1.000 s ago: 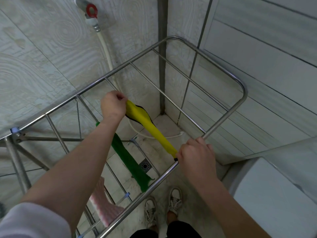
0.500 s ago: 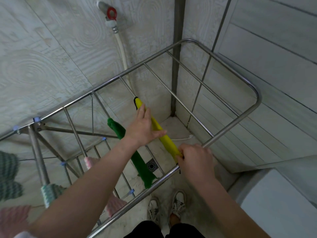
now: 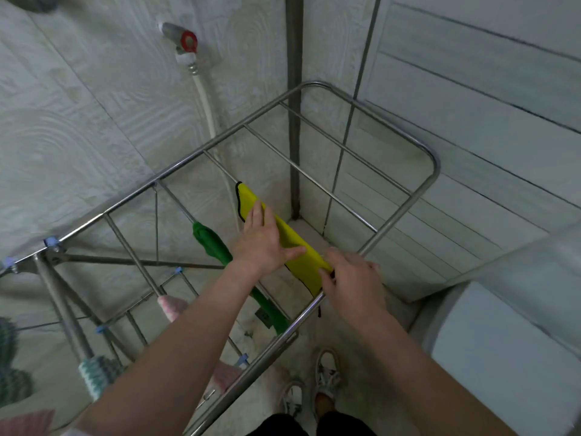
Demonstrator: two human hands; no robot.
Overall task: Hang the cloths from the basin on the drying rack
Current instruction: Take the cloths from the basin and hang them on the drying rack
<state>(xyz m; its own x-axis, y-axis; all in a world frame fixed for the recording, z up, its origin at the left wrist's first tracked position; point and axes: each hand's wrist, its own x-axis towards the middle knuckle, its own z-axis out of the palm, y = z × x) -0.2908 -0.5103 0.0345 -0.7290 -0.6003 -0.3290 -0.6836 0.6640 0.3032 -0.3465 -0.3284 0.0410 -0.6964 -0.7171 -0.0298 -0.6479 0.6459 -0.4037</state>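
Under the two hands, on one rail of the drying rack (image 3: 431, 171), lies the yellow cloth (image 3: 284, 231), draped lengthwise along the bar. Only the head view shows this, looking down through the rack to the floor.

Risk first. As I judge it, the cloth is narrow and bunched along the rail, so if either hand lets go before it is spread evenly over both sides, it could slide off and drop to the floor below. A pull toward the near end by the right hand could also drag the whole strip along the smooth metal bar and bunch it against the front frame. The wet fabric may cling and twist, leaving it doubled and slow to dry.

Now the grip. The left hand (image 3: 264, 243) lies flat on the cloth, fingers straight and spread only a little, the thumb pointing toward the other hand; it presses and smooths, clasping nothing. The right hand (image 3: 352, 283) sits at the near end of the cloth, just where the rail meets the front bar, fingers curled down over the cloth's black-edged end. It seems to pinch that end, though the fingertips are hidden from above.

Just to the left of the left hand, a green cloth (image 3: 213, 245) hangs on the next rail. No basin is in sight.
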